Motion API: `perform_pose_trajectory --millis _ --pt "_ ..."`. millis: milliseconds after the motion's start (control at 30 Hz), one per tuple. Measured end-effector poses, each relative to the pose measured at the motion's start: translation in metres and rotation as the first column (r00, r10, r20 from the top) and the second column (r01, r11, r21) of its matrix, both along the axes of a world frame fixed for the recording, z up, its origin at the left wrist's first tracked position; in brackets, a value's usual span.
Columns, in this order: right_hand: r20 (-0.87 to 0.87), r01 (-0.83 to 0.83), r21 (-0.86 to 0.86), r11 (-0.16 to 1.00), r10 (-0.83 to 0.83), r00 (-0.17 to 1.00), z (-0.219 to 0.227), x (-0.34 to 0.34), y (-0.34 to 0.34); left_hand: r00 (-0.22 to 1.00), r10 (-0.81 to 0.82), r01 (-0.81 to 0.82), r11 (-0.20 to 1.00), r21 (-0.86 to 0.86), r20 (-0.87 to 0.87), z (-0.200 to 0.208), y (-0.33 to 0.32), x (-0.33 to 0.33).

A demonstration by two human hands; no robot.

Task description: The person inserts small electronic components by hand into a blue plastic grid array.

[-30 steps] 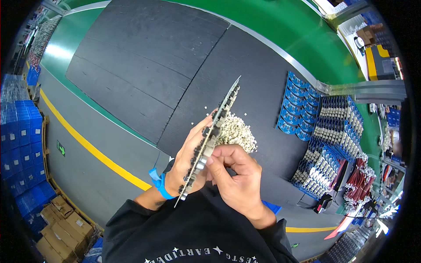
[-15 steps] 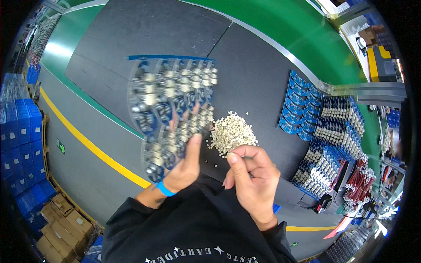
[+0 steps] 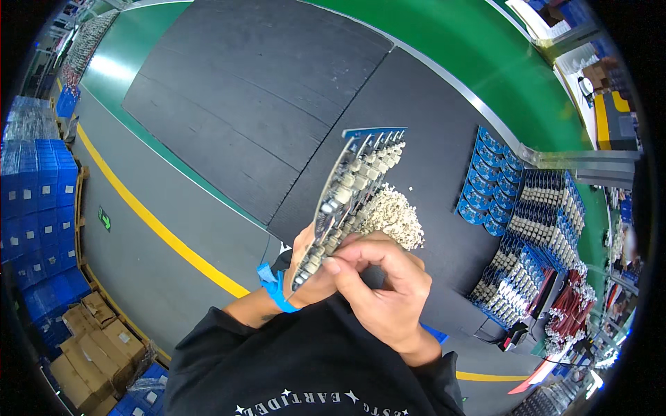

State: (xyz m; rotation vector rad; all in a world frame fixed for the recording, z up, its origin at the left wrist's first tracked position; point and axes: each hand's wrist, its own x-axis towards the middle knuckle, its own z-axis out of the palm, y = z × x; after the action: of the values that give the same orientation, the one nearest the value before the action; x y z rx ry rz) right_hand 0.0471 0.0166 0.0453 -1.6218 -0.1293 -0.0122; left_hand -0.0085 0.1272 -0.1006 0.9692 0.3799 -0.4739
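A blue circuit board panel [image 3: 345, 188], lined with rows of white connectors and dark components, stands steeply tilted, nearly edge-on. My left hand [image 3: 316, 288], with a blue band at its wrist, grips the panel from behind and below; part of that hand is hidden by the board. The thumb and fingertips of my right hand [image 3: 390, 291] are pinched together at the panel's lower right side, against its connectors. Anything between those fingertips is too small or hidden to make out. Just behind the panel lies a heap of small cream-white connector pieces [image 3: 401, 220], partly covered by it.
The work surface carries a dark mat [image 3: 277, 76]. To the right lie blue boards [image 3: 484, 182], beside stacked populated panels [image 3: 538, 222] and bundled red wires [image 3: 572, 301]. A metal post [image 3: 583, 159] stands at the right edge. Blue crates [image 3: 45, 201] and cardboard boxes [image 3: 100, 353] fill the far left.
The panel has swung from facing me to nearly edge-on and moved right, in my left hand. My right hand has come from the heap's near edge to the panel's lower part.
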Motion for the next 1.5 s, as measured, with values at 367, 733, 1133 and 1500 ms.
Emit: perform_pose_trajectory --millis 367,733,1133,1500 --pt "-0.174 -0.008 -0.056 0.998 -0.002 0.985 0.009 -0.008 -0.005 0.578 -0.247 -0.36 0.778 0.515 0.778 0.091 0.008 0.063" --pt "0.081 0.0 -0.029 1.0 0.002 0.997 0.0 -0.003 -0.015 0.441 -0.369 -0.502 0.654 0.565 0.818 0.103 0.01 0.071" --pt "-0.086 -0.054 0.169 0.984 0.069 0.994 0.009 -0.012 -0.007 0.32 -0.468 -0.607 0.567 0.557 0.824 0.089 0.016 0.079" --pt "-0.46 -0.082 0.359 0.93 0.252 0.852 0.02 -0.01 -0.017 0.651 0.142 -0.608 0.686 0.4 0.746 0.094 0.0 0.064"
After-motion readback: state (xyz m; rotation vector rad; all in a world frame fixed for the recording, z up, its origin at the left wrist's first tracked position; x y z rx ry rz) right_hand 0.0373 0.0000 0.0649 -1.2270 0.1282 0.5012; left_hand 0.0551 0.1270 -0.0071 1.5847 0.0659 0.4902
